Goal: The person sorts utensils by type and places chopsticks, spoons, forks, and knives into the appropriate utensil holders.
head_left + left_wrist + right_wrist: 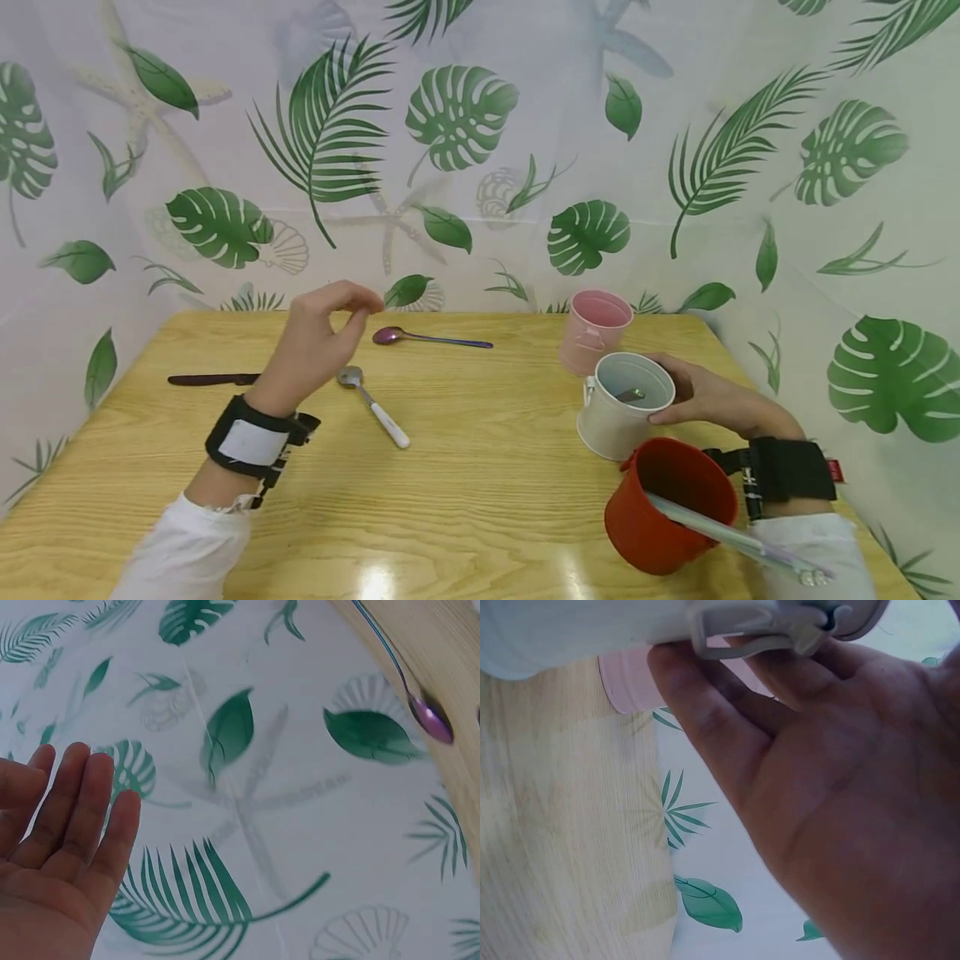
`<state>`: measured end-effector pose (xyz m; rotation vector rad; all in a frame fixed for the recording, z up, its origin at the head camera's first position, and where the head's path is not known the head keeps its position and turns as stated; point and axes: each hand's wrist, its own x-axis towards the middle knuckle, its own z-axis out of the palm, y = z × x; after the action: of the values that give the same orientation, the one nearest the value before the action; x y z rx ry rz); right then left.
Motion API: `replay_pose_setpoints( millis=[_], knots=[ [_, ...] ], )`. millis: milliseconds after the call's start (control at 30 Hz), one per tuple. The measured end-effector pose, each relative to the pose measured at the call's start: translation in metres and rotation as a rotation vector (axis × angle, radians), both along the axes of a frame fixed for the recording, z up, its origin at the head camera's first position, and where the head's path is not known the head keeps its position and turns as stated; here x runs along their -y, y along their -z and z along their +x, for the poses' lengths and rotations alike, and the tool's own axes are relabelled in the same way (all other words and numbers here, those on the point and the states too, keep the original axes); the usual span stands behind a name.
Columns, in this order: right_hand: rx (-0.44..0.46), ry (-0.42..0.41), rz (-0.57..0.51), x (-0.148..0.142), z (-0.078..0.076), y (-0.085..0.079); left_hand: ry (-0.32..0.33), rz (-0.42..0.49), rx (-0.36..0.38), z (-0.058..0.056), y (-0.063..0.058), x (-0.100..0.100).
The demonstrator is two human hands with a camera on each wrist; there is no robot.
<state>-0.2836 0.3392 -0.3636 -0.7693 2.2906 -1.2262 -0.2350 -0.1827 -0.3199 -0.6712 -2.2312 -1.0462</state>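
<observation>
My left hand is raised over the table's left part, its fingers bent loosely toward the thumb with nothing between them. In the left wrist view the left fingers look relaxed. Below that hand lie a white-handled spoon and a dark-handled knife, the knife partly hidden by the wrist. My right hand grips the side of a small white bucket, thumb in front and fingers behind. A metal utensil end shows inside it. In the right wrist view, fingers touch the bucket beside its handle.
A pink bucket stands just behind the white one. In front, a red bucket holds pale, shiny sticks that lean out over the right sleeve. A purple-blue spoon lies near the table's back edge, before the leaf-patterned cloth.
</observation>
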Motion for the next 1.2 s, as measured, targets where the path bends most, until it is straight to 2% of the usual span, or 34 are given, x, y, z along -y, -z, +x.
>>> replay_pose_setpoints(
  millis=[167,300,467,700,933,1033,1200],
  knots=[
    [0.008,-0.014,-0.03,0.0,0.0,0.001,-0.154,-0.057,0.026,0.001,0.002,0.046],
    [0.011,-0.023,-0.04,-0.001,-0.001,0.002,-0.274,-0.08,0.036,0.003,0.001,0.071],
    [-0.005,0.006,0.005,-0.001,0.002,0.001,-0.36,-0.083,0.136,0.0,0.011,0.093],
    [-0.005,0.01,0.01,-0.001,0.003,0.001,-0.404,-0.147,0.294,-0.005,0.031,0.112],
    [0.003,0.014,0.004,-0.001,0.005,-0.001,-0.34,-0.299,0.474,-0.011,0.047,0.122],
    [0.01,0.01,0.01,0.0,0.006,-0.001,-0.332,-0.36,0.548,-0.012,0.055,0.129],
    [-0.004,0.005,0.007,-0.001,0.005,0.0,-0.394,-0.417,0.623,-0.01,0.066,0.142]
  ],
)
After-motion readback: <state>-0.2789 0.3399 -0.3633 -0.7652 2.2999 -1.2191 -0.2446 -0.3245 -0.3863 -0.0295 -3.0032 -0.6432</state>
